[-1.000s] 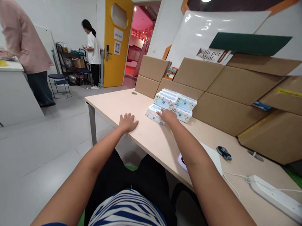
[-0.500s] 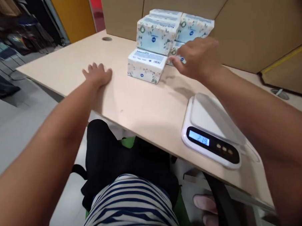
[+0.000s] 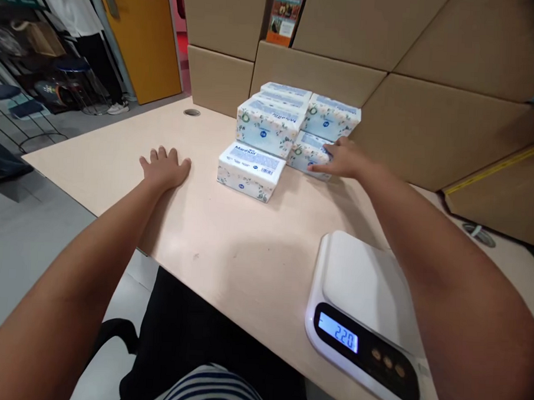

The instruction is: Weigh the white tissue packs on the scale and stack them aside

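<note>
My left hand [image 3: 164, 169] lies flat on the table, palm down with the fingers spread, and holds nothing. Over at the stack, my right hand [image 3: 342, 158] grips the right end of a lower tissue pack [image 3: 305, 152], thumb on its front face and fingers over the top. Several flowered white and blue tissue packs [image 3: 265, 128] are piled behind and beside it. In front of them a single tissue pack [image 3: 250, 168] rests with its printed top up. Nearer to me, a white kitchen scale [image 3: 364, 287] carries nothing on its plate; its lit display reads 220.
The wooden table [image 3: 212, 239] backs onto a wall of brown cardboard boxes [image 3: 325, 73]. A cable hole [image 3: 192, 112] is at the far left, another [image 3: 478, 234] at the right. Beyond stand a yellow door [image 3: 143, 41], stools [image 3: 27, 108] and a person [image 3: 75, 15].
My right hand has come down from above the stack onto the lower right pack. The view has tilted up, and the scale's display has gone from 219 to 220. My left hand stays on the table.
</note>
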The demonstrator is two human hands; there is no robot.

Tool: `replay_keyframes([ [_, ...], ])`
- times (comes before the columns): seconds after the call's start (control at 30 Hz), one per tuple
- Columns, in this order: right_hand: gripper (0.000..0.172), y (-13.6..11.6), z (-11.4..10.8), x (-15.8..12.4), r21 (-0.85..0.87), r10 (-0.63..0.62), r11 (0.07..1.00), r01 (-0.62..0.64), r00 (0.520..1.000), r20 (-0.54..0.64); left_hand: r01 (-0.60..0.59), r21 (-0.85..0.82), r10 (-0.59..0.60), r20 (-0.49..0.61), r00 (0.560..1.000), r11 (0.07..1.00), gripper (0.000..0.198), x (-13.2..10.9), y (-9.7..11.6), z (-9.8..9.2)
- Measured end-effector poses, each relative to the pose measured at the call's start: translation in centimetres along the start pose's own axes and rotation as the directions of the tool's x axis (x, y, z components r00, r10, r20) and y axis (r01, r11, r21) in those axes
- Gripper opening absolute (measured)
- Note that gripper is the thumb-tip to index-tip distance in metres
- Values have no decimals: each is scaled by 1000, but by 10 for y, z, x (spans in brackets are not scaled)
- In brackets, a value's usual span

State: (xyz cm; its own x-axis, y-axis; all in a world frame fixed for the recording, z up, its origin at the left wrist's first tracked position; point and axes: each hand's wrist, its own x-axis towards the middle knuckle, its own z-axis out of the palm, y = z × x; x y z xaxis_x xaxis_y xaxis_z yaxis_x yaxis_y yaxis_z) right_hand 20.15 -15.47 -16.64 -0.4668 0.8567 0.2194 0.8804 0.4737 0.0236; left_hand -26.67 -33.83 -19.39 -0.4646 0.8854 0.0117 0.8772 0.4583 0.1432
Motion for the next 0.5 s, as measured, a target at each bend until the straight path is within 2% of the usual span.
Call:
replay_keyframes([
  [0.1, 100, -5, -7, -13, -48, 26, 999, -21, 993, 118, 9, 0, -9, -4, 1000, 1000, 87, 1, -1, 0],
  [0.2, 92, -12, -12, -33, 39, 63, 997, -68, 992, 113, 4, 0, -4, -26, 1000, 1000, 87, 2, -2, 3],
  [0.37, 74, -26, -9, -56, 286, 251, 919, -272, 962, 107, -10, 6, 10, -24, 1000, 1000, 86, 0, -5, 3],
  [0.5, 65, -35, -18, -49, 223, 295, 926, -306, 952, 82, -15, 5, 15, -25, 1000, 1000, 86, -7, -4, -2],
])
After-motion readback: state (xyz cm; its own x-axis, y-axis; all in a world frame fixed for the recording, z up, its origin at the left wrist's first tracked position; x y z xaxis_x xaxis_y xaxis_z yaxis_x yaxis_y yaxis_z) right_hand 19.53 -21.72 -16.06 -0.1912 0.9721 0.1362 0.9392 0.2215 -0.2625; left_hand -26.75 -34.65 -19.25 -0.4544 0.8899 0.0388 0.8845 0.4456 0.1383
